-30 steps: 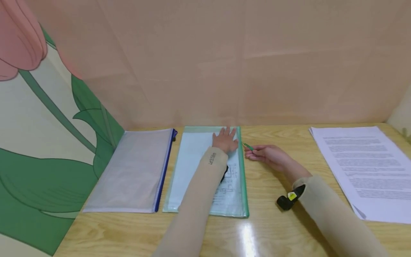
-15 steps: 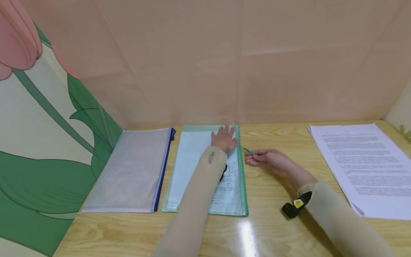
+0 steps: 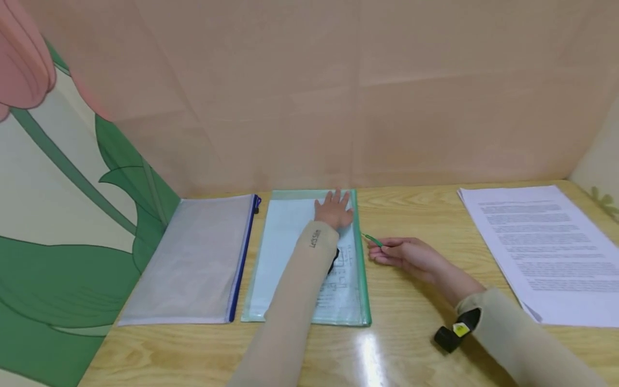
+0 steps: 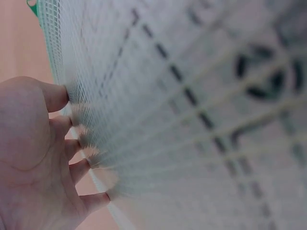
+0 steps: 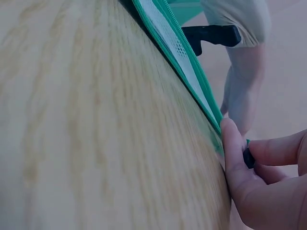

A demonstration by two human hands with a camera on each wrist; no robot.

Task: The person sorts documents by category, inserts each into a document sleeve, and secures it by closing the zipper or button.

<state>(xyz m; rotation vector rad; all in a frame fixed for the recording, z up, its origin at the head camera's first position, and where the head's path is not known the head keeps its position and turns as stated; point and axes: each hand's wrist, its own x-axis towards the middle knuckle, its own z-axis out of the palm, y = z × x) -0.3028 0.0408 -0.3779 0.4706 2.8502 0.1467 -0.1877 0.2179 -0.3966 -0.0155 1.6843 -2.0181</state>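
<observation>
Along the zipper [image 3: 365, 282], the right hand [image 3: 410, 256] has drawn the green tab [image 3: 374, 241] nearer.

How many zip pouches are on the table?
2: the blue-edged pouch on the left, and the green-edged pouch just right of it, in the middle. Any underneath would be hidden.

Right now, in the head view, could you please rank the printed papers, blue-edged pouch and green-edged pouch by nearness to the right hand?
1. Green-edged pouch: just left of the right hand.
2. Printed papers: to its right.
3. Blue-edged pouch: far left.
</observation>
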